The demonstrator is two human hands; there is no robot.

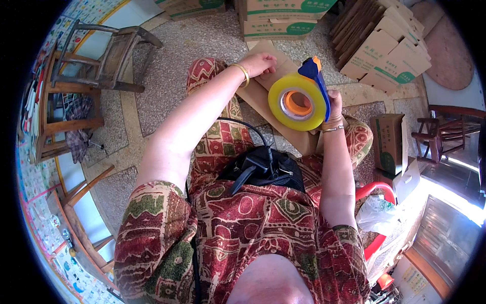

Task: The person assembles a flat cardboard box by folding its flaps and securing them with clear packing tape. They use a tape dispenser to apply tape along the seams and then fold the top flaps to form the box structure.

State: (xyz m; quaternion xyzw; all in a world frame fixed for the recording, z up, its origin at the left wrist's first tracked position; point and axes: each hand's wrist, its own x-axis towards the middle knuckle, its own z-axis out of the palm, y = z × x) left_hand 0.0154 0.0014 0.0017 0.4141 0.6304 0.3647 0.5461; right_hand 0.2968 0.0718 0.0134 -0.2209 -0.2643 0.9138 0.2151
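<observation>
A brown cardboard carton (pixel 263 104) lies slantwise between my knees. My right hand (pixel 334 105) is wrapped round the handle of a blue tape dispenser (pixel 318 76) with an orange tip. On it sits a large roll of yellowish tape (pixel 280 104) with an orange hub, held above the carton's right side. At the carton's far left edge is my left hand (pixel 257 65), its fingers curled in against the cardboard. What those fingers grip, if anything, is hidden. A black pouch (pixel 266 169) with a cable rests at my waist.
Stacked cartons (pixel 283 20) stand ahead, and flattened cartons (pixel 379 50) lean together at the far right. A wooden chair (pixel 111 58) is at the left. To my right are an open carton (pixel 389 142), a small wooden chair (pixel 440 131) and a white plastic bag (pixel 377 215) by a red rim.
</observation>
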